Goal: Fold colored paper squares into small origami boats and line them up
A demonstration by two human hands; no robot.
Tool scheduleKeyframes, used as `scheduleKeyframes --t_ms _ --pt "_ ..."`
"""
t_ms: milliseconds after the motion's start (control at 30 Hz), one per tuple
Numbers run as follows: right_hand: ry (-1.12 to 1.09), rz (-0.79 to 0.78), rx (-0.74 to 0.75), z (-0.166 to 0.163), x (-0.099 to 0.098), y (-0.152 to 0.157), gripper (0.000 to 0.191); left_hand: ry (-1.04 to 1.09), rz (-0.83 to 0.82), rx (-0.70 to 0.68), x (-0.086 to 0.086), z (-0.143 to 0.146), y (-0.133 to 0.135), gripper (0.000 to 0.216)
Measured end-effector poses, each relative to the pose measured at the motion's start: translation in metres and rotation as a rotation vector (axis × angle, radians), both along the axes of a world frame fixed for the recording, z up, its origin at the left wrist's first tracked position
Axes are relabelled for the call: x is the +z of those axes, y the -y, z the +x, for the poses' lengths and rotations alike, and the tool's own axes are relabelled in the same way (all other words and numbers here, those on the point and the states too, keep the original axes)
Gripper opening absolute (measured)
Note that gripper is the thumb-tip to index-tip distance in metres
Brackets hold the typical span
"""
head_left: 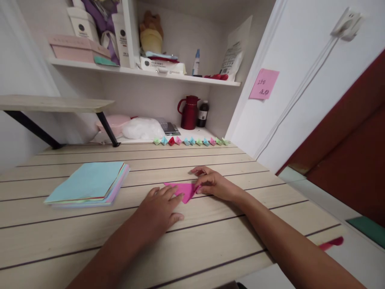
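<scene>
A piece of bright pink origami paper (pixel 187 191), folded to a triangle-like shape, lies on the wooden tabletop (pixel 210 233) with one corner pointing toward me. My left hand (pixel 164 206) rests flat over its left part, fingers spread and pressing it down. At the paper's right end, my right hand (pixel 212 184) pinches a corner between thumb and index finger, and that corner looks slightly raised. The left edge of the paper is partly hidden beneath my left fingers.
A stack of coloured square paper (pixel 87 182) lies on the left. Several small folded paper shapes (pixel 192 141) line the table's back edge. Behind them stand a red thermos jug (pixel 189 112) and a dark bottle (pixel 203 114). A small raised shelf (pixel 57 103) is at the left.
</scene>
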State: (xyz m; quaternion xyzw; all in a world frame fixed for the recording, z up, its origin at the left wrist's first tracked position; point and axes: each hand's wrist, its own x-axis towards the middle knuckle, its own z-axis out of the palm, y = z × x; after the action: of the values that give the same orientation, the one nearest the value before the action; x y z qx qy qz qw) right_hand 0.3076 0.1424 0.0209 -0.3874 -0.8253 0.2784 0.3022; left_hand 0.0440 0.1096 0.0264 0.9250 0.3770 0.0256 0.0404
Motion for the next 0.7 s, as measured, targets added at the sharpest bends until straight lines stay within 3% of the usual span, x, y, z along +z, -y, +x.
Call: scheduleKeyframes --t_ms 267,700 --pt "0.048 0.074 -0.210 -0.015 -0.013 -0.011 0.020 0.060 -0.010 -0.009 0.000 -0.002 0.000 0.048" --pt "0.148 0.118 -0.377 -0.028 -0.016 -0.011 0.023 0.080 0.031 -0.004 -0.004 0.000 -0.001 0.055"
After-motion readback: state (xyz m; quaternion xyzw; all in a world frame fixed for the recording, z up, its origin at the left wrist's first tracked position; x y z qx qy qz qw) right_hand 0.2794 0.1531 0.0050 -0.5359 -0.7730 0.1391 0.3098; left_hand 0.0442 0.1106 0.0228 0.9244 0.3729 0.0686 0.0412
